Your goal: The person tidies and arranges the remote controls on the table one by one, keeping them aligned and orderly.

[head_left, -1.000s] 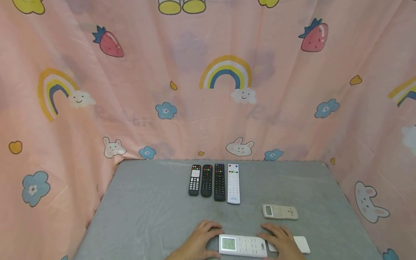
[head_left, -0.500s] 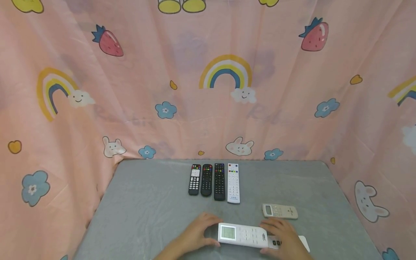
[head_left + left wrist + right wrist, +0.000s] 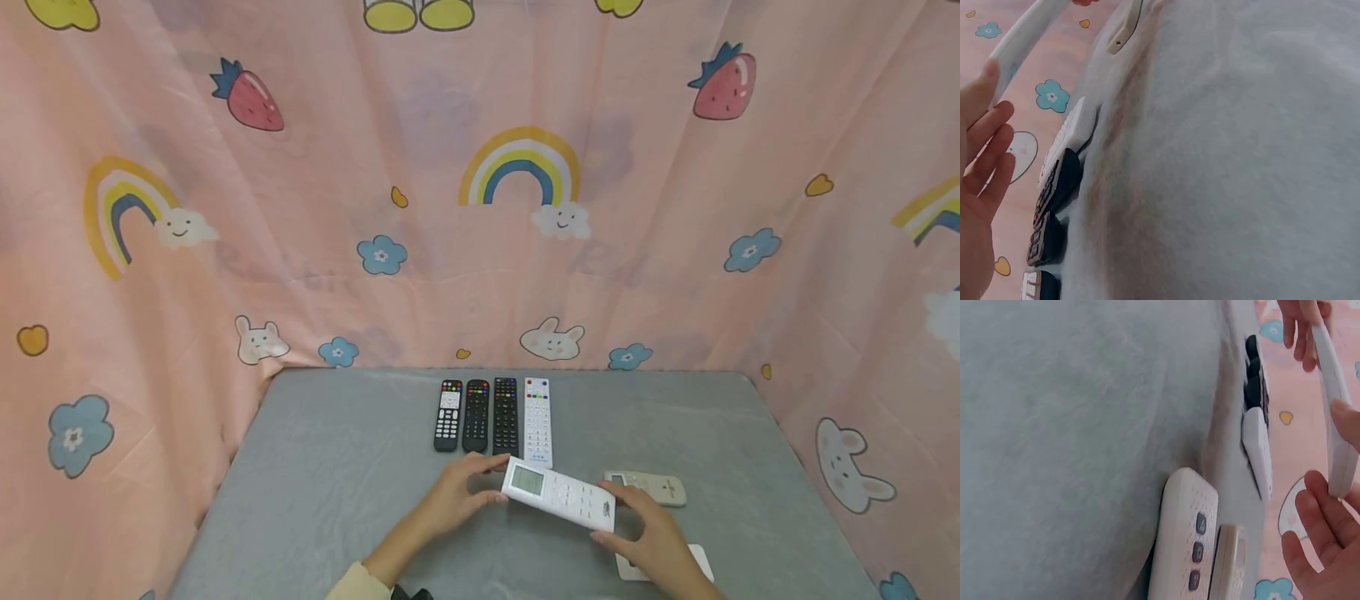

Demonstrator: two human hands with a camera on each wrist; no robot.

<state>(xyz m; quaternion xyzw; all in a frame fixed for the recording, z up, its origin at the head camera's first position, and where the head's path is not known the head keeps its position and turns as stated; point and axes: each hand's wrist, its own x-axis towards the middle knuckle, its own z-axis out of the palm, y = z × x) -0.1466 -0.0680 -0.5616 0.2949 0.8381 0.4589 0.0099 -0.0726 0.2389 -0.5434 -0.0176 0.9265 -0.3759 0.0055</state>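
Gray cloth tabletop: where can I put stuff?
Bare tabletop: left of the slim black remote with white buttons, and right of the beige oblong remote. Crowded: around the right hand, holding a white oblong remote.

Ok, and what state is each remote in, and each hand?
Screen remote: held up, slanted
Screen: can't tell if lit
Left hand: pinching the screen end
Right hand: pinching the other end
Three black remotes: flat, face up, side by side
Far white remote: flat, face up
Beige remote: flat, partly hidden
Near white remote: flat, partly hidden

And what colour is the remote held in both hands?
The remote is white; the head view shows it best.
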